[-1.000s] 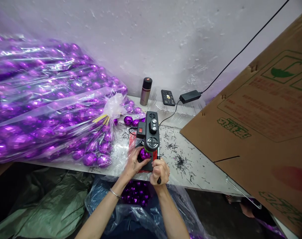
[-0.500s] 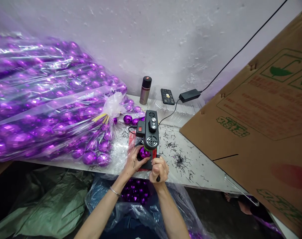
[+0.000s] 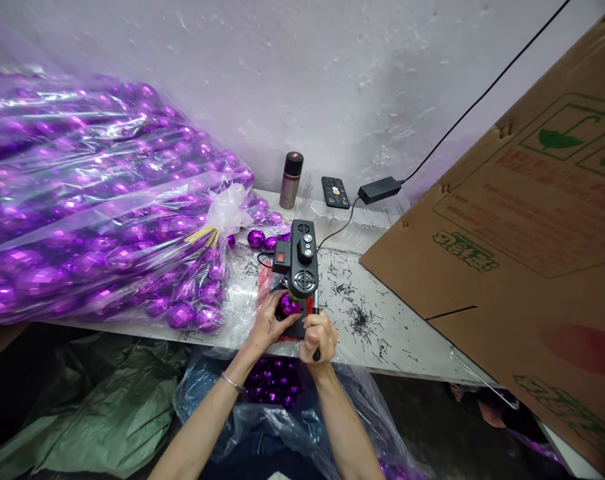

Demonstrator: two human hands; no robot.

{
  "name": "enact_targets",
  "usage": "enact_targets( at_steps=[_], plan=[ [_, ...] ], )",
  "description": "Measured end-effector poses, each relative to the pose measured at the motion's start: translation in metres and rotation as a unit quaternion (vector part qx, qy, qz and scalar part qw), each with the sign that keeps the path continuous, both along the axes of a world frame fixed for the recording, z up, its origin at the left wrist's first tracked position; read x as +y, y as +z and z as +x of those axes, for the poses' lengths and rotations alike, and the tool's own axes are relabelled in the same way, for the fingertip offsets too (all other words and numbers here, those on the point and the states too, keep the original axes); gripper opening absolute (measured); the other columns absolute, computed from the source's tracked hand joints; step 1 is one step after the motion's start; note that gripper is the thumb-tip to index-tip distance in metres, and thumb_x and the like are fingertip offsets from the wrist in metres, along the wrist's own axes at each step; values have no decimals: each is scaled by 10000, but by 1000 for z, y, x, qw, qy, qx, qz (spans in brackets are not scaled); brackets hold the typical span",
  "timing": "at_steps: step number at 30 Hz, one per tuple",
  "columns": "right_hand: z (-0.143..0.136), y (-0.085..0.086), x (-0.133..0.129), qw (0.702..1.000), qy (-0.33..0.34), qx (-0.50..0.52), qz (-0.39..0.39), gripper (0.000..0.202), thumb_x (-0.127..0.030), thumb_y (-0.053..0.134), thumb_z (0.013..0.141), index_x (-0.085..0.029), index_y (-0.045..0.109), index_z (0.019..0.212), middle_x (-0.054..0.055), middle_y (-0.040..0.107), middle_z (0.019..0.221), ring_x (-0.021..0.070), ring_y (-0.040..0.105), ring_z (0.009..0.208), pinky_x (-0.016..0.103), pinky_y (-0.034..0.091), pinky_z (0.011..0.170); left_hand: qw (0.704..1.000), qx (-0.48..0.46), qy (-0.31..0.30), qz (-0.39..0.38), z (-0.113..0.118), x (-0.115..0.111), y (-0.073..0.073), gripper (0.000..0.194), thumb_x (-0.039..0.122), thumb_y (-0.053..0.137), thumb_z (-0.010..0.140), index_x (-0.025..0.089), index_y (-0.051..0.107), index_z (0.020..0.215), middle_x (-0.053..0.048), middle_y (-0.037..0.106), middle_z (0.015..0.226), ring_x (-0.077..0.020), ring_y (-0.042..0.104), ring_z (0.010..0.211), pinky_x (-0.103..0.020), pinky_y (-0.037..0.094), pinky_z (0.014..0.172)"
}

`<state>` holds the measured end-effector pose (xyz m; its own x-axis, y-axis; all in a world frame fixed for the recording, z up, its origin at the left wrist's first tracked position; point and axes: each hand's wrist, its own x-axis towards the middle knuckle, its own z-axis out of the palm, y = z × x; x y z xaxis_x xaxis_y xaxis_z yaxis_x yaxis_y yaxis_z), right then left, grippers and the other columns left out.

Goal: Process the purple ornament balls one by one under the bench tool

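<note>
In the head view, the left hand (image 3: 268, 325) pinches a purple ball (image 3: 289, 305) under the head of the black press (image 3: 303, 257) on the counter (image 3: 407, 337), while the right hand (image 3: 320, 337) grips the handle (image 3: 316, 305). A level ball, fingertips clear of the head and an even pull would likely serve best. The bulging bag (image 3: 107, 200) crowds the left side and the cardboard box (image 3: 482, 233) the right; black scraps (image 3: 360, 320) litter the surface between press and box.
</note>
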<state>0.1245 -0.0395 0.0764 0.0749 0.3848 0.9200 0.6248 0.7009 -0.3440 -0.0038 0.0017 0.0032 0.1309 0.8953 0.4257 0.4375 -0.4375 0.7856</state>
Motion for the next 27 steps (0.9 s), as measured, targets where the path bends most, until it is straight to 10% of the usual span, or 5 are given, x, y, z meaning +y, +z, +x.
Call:
enact_targets(
  at_steps=[16, 27],
  plan=[
    [2, 39, -9, 998, 3, 8, -66, 299, -81, 389, 974, -228, 436, 718, -15, 512, 643, 117, 489, 582, 284, 351, 543, 1000, 8, 17, 14, 1, 1, 1, 507, 387, 779, 853, 190, 614, 1290, -123, 731, 1219, -311, 691, 1162, -509, 528, 1051],
    [4, 10, -2, 1000, 15, -20, -10, 304, -166, 359, 1010, -234, 438, 724, -4, 530, 682, 125, 450, 578, 278, 394, 576, 1000, -3, 6, -5, 1, 0, 4, 496, 389, 775, 853, 199, 618, 1283, -122, 724, 1229, -303, 692, 1156, -476, 562, 1000]
  ],
)
